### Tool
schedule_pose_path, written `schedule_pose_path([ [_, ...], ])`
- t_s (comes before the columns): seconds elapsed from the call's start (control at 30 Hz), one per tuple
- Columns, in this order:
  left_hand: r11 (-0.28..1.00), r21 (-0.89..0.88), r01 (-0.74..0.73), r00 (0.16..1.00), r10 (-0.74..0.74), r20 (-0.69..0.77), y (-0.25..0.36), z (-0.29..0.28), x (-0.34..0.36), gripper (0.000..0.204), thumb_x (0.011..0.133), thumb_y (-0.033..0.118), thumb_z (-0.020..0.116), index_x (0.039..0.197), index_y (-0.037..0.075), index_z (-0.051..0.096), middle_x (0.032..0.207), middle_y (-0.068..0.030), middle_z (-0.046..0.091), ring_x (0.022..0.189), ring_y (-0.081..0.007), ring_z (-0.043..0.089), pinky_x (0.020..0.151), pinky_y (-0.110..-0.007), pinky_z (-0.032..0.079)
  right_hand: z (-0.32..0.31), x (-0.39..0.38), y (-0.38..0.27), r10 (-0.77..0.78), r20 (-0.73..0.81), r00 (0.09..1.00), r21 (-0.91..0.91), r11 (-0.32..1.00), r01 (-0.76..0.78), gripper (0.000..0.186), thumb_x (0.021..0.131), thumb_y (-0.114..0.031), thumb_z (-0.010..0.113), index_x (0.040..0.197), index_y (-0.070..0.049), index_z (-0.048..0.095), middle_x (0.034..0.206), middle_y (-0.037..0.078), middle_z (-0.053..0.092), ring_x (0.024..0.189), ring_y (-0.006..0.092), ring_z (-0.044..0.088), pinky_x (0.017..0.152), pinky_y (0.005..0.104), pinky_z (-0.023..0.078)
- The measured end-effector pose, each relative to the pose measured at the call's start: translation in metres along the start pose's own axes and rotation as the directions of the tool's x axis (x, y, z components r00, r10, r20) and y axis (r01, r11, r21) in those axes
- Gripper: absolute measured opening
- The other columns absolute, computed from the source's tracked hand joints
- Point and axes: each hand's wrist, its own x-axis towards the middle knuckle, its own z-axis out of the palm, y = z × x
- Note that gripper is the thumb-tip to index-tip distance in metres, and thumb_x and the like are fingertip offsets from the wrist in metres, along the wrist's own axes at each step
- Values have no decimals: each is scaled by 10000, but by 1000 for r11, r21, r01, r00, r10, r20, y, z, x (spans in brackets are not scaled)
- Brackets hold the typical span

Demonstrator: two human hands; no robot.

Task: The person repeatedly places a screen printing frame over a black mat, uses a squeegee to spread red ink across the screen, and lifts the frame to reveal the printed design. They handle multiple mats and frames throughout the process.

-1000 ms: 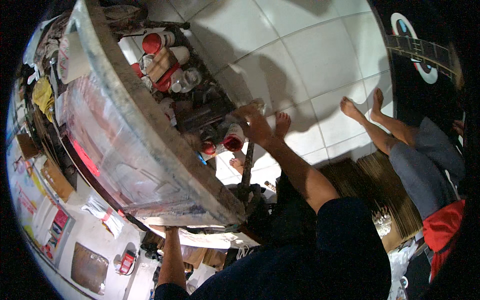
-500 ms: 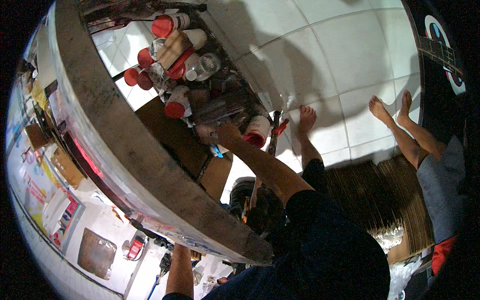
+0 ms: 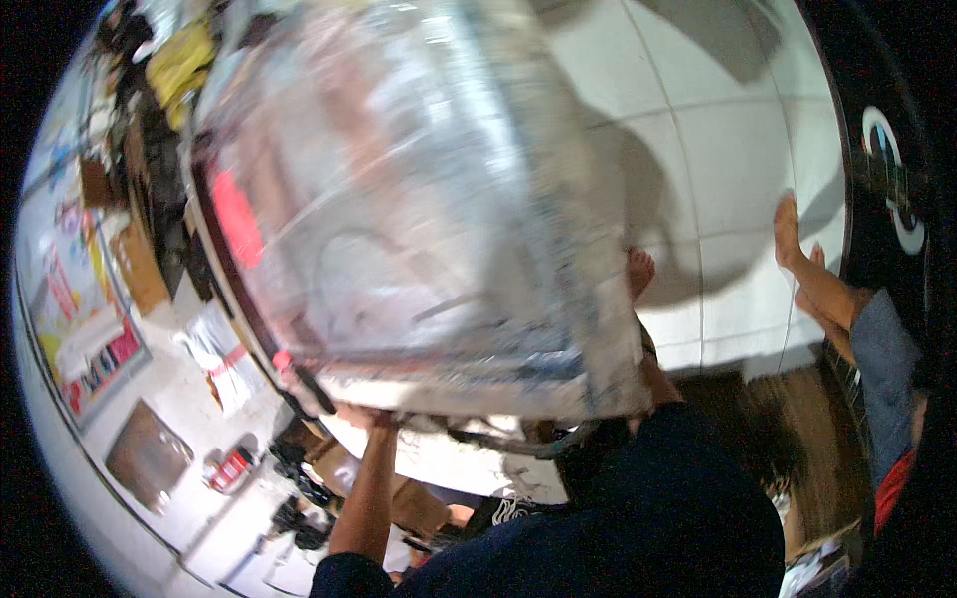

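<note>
A large frame with a cloudy, paint-smeared sheet [image 3: 399,219] fills the middle of the view, blurred, with a pink patch [image 3: 237,214] near its left edge. My left hand [image 3: 364,419] grips the frame's lower edge near its left corner. My right forearm [image 3: 658,384] runs under the frame's right side; that hand and whatever it touches are hidden.
A co-worker's bare legs [image 3: 832,304] are at the right on white floor tiles [image 3: 733,179], beside a dark painted panel [image 3: 877,269]. My bare foot [image 3: 640,269] shows beyond the frame. Stacked cardboard [image 3: 753,429] lies lower right; clutter [image 3: 140,259] lines the left.
The frame has swung down across the middle, covering the shelf of red-lidded containers. My right hand, earlier among those containers, is now hidden beneath it.
</note>
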Motion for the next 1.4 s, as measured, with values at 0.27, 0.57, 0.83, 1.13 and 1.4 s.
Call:
schedule_pose_path([
  [0.27, 927, 363, -95, 995, 94, 20, 59, -4, -57, 674, 874, 317, 721, 1427, 16, 482, 1606, -153, 365, 1259, -354, 530, 1035, -493, 454, -285, -7, -136, 116, -824, 554, 221, 967, 125, 393, 945, -27, 651, 1331, -23, 578, 1152, 116, 648, 1011, 226, 623, 941, 397, 525],
  [0.57, 945, -320, -63, 989, 102, 108, 79, -47, -69, 571, 1022, 316, 571, 1525, 74, 447, 1590, -265, 353, 1459, -434, 332, 1173, -604, 259, -1, -189, -441, -889, 349, 297, -439, 125, 890, 597, 767, -335, 809, 1327, -168, 687, 1218, 101, 644, 1109, 319, 596, 914, 483, 492],
  [0.83, -167, -314, 935, 354, 512, 783, 91, -108, 64, 833, 1061, 664, 329, 1573, 7, 283, 1447, -207, 493, 1235, -305, 524, 1031, -505, 440, 82, -205, -454, -930, 247, 272, -605, 71, 793, 437, 1022, -367, 533, 1418, -213, 640, 1286, 27, 622, 1172, 319, 531, 1043, 491, 401],
  [1.13, -280, -490, 826, 535, 662, 525, 126, -238, 94, 797, 1066, 663, 266, 1469, -11, 400, 1330, -221, 576, 1209, -309, 606, 944, -486, 510, 42, -216, -617, -990, -138, 28, -700, 118, 705, 308, 955, -171, 668, 1253, -94, 649, 1236, 157, 661, 1105, 382, 604, 996, 503, 460],
  [1.4, 363, -921, -145, 260, 912, 318, 176, -106, -94, 581, 1017, 458, 586, 1339, -26, 594, 1218, -254, 686, 1031, -417, 696, 933, -505, 533, -6, -218, -787, -985, -127, -113, -732, 16, 681, 215, 900, -92, 623, 1114, -79, 640, 1086, 168, 639, 1028, 406, 593, 906, 512, 488],
])
